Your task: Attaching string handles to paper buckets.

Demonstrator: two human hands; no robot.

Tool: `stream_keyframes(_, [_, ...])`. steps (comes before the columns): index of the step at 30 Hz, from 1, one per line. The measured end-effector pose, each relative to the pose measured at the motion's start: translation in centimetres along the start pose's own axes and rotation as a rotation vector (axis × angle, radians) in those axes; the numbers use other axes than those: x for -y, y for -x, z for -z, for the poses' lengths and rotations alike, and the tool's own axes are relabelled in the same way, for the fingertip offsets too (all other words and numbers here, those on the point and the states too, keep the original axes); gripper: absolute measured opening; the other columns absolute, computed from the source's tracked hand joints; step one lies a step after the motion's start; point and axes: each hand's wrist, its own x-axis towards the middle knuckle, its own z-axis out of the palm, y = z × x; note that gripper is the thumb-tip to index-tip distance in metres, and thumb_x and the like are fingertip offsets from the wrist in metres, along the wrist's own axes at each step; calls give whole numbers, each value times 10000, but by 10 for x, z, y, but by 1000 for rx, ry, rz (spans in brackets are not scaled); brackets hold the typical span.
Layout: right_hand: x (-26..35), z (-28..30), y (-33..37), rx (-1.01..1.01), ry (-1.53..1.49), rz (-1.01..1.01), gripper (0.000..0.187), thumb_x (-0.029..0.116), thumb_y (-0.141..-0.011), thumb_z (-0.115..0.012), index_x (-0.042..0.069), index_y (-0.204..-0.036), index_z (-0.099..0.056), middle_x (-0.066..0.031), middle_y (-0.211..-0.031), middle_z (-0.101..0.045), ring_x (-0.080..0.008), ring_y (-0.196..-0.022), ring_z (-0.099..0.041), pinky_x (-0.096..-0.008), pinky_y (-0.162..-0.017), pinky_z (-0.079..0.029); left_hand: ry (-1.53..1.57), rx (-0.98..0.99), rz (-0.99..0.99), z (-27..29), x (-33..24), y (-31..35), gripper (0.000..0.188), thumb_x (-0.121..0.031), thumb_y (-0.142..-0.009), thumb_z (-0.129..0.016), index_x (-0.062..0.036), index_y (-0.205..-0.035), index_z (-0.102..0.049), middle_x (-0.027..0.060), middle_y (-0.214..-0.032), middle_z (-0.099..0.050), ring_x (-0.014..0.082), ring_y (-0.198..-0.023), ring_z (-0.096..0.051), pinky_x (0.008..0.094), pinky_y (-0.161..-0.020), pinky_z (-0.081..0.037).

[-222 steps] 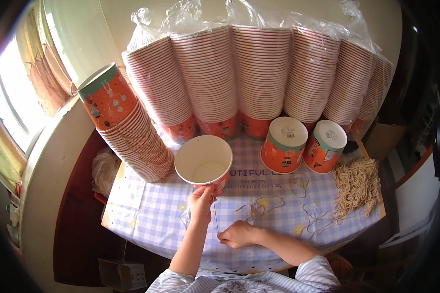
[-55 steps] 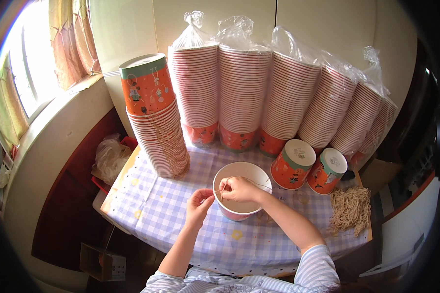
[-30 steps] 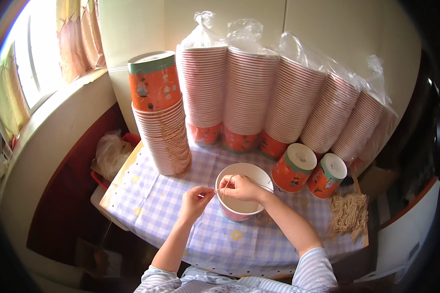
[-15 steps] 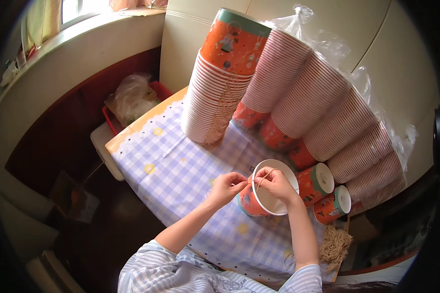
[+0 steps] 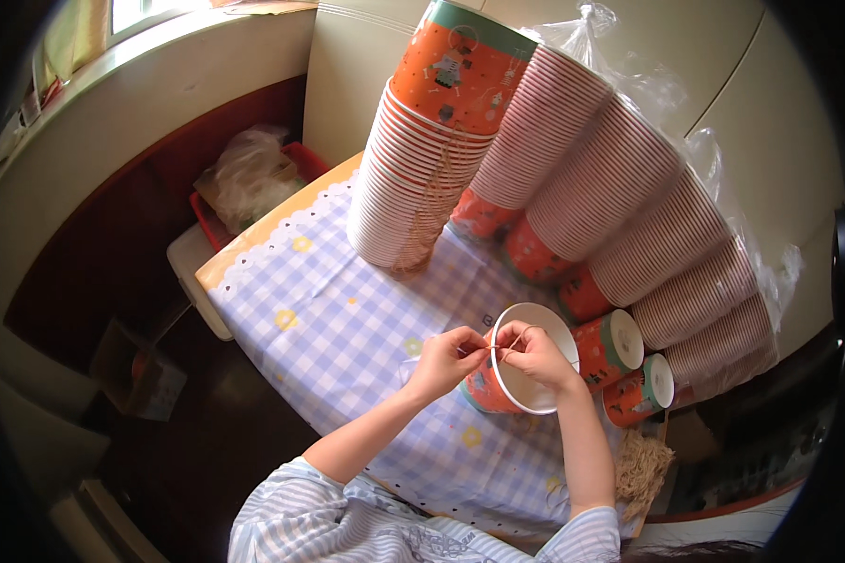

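Note:
A paper bucket point(image 5: 483, 390), orange with a white rim and green base, lies tipped on the checked tablecloth, its mouth turned up towards me. At its left rim my left hand point(image 5: 448, 362) has thumb and forefinger pinched together on a thin tan string point(image 5: 510, 350). My right hand point(image 5: 537, 359) reaches over the mouth and pinches the same string just inside the rim, with a loop of it rising by the fingers. Where the string passes through the bucket's wall is hidden by my fingertips.
A tall stack of buckets point(image 5: 421, 178) with strings hanging down its side stands at the back. Bagged stacks point(image 5: 606, 183) lean along the right. Two smaller buckets point(image 5: 610, 349) lie beside my right hand. A bundle of string point(image 5: 643, 469) rests at the table's right edge.
The whole view has shifted slightly. Both hands stay at the bucket's rim, fingertips still pinched together on the string, with only small finger movements.

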Motion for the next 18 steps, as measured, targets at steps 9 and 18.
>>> stream_keyframes(9, [-1, 6, 4, 85, 73, -26, 135, 7, -772, -589, 3, -906, -571, -23, -816, -596, -84, -763, -560, -225, -703, -460, -16, -28, -53, -4, 1, 0, 104, -52, -761, -646, 9, -834, -604, 66, -720, -637, 95, -670, -606, 231, -613, -488])
stream_keyframes(18, [10, 1, 6, 42, 348, 62, 119, 87, -750, -601, 6, -836, -607, -47, -729, -626, -101, -696, -583, -244, -661, -457, 0, -13, -82, 0, 8, 1, 113, -48, -761, -658, 1, -845, -598, 46, -730, -638, 72, -659, -586, 209, -603, -473])
